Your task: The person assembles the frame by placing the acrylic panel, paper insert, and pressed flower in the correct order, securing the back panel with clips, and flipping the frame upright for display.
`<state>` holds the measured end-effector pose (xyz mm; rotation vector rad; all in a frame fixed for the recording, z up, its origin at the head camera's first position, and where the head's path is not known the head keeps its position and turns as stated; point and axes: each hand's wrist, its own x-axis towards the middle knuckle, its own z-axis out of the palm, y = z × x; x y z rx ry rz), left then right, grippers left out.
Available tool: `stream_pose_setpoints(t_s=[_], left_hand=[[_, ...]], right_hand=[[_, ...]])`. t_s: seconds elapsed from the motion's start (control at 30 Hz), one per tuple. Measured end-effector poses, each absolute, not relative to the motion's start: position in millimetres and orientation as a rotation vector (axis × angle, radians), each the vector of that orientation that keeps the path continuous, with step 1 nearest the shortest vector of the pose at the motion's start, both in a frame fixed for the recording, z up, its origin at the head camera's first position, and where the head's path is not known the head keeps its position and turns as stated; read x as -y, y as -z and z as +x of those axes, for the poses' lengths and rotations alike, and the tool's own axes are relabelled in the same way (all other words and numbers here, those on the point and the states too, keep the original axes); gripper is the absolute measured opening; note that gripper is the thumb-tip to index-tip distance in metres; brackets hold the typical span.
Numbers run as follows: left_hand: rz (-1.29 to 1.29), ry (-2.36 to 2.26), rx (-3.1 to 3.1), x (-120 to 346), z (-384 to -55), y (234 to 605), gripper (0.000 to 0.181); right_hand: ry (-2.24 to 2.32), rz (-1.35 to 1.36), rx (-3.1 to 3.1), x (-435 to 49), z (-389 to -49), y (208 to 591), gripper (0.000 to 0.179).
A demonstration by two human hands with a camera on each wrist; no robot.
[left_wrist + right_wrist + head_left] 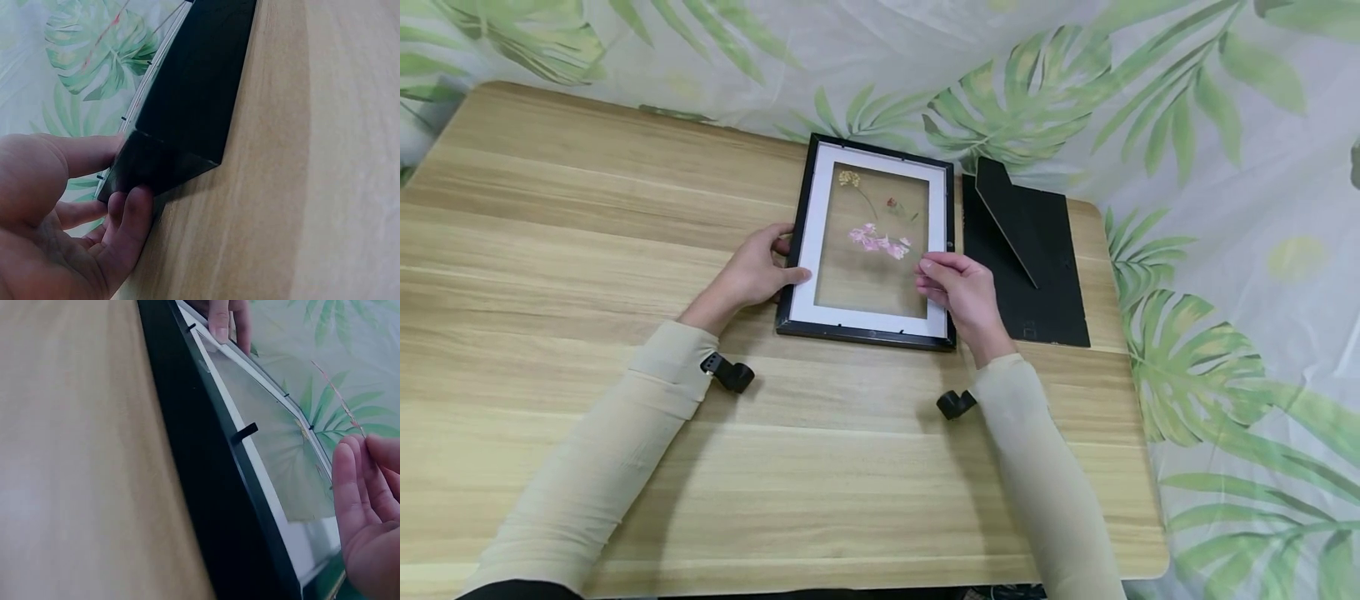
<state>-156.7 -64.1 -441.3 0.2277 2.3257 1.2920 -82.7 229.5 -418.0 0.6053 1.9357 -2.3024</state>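
Note:
A black picture frame (871, 337) with a white mat and a clear pane lies face down, its small black tabs showing. My left hand (756, 267) grips its left side, thumb on the mat and fingers against the outer edge; the left wrist view shows this hand (81, 206) at the frame's corner. My right hand (958, 292) is over the right side of the frame, thumb and fingertips pinching a thin sprig of pink flowers (880, 240), seen edge-on in the right wrist view. A yellow flower (849, 178) and a small red flower (892, 202) show within the pane.
A black backboard (1052, 258) with its easel leg (1000, 208) raised lies right of the frame, near the table's right edge. The wooden table (587, 208) extends left and toward me. A leaf-patterned cloth (1225, 250) hangs behind and to the right.

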Motion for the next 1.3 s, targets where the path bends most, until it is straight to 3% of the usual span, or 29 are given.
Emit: stream_pose_setpoints(t_s=[0.6, 1.3], left_hand=[[0.229, -1.315, -2.306, 64.4, -157.7, 442.9, 0.082], [0.221, -1.301, -2.309, 64.7, -156.9, 442.8, 0.081]], right_hand=[[2.308, 0.778, -1.982, -189.4, -128.3, 418.0, 0.015], [1.957, 0.652, -2.175, -180.1, -106.4, 418.2, 0.024]])
